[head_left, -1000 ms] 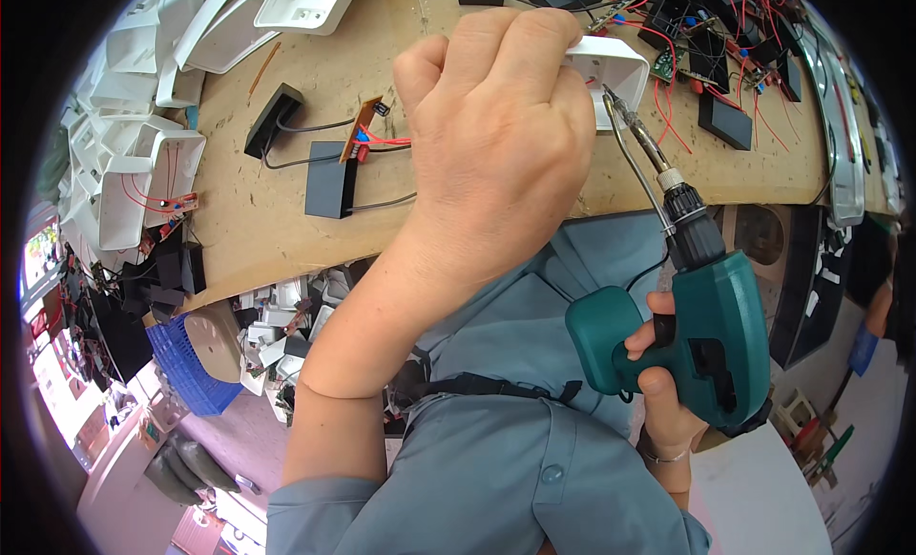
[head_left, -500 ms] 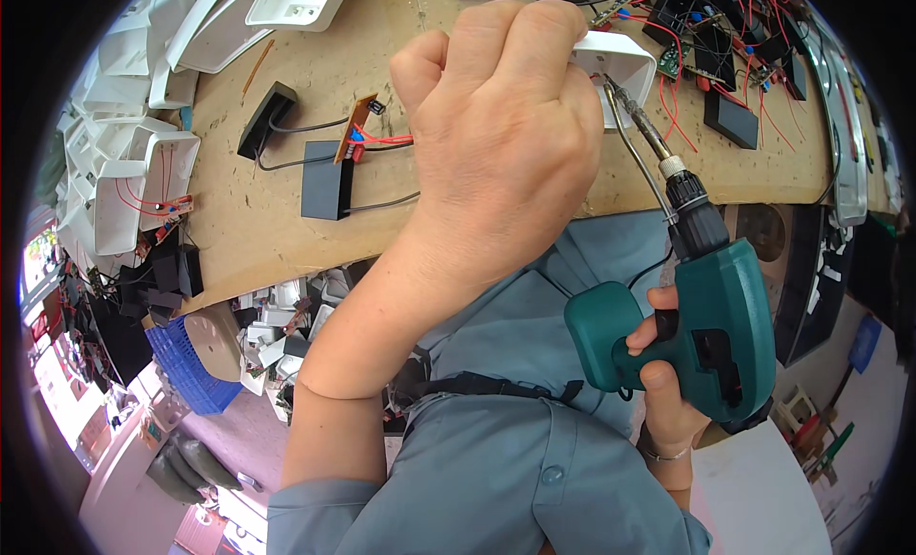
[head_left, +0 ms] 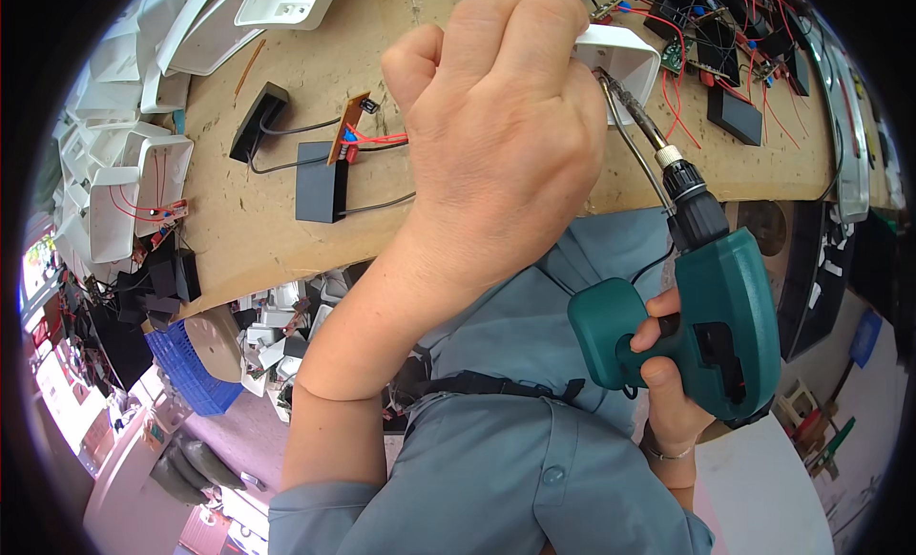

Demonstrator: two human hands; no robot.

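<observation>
My right hand (head_left: 668, 393) is wrapped round the grip of a green soldering gun (head_left: 730, 307), a finger at its trigger. Its hot tip and a thin metal feed tube run up and left to the edge of my left hand (head_left: 506, 125). That hand is closed with the knuckles up; its fingertips, and whatever they hold, are hidden. Just right of the fingers is a white plastic housing (head_left: 634, 63), partly covered by the hand, with the iron's tip over its opening. Left of my wrist lies a small circuit board (head_left: 348, 125) with red wires, by a black box (head_left: 320, 183).
Another black box (head_left: 260, 121) lies farther left, joined to a dark cable. White housings (head_left: 124, 183) are heaped at the left edge. Red wires, boards and black boxes (head_left: 735, 116) crowd the back right. A blue basket (head_left: 191, 364) stands below the cardboard-topped table (head_left: 248, 259).
The soldering gun's tip has shifted slightly up and left, closer to the left hand's fingers. The left hand stays closed at nearly the same spot. The view has moved a little.
</observation>
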